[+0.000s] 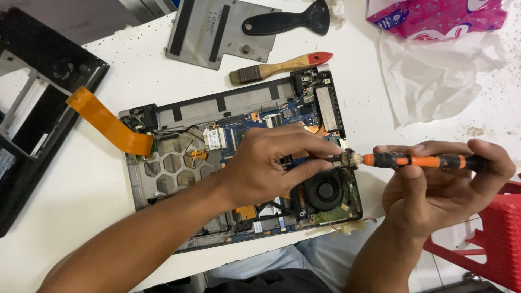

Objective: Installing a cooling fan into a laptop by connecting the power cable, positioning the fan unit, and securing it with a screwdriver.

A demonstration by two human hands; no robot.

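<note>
An opened laptop base [163, 182] lies on the white table [81, 179], its blue circuit board [245, 133] and round black fan [324, 191] bared. My right hand [434, 187] grips an orange and black screwdriver [420, 161] held level, its tip end pointing left over the laptop's right edge. My left hand [268, 163] reaches across the board, and its fingertips pinch the screwdriver's front end [347, 159]. A wide orange ribbon cable [106, 122] runs from the laptop's left corner to a black frame.
Behind the laptop lie a grey metal cover plate [203, 32], a black scraper [290, 20] and a wooden brush with a red handle end [282, 66]. A black laptop frame [40, 108] sits left. White crumpled plastic [434, 76] and a pink packet [434, 15] lie right; a red stool [496, 239] stands lower right.
</note>
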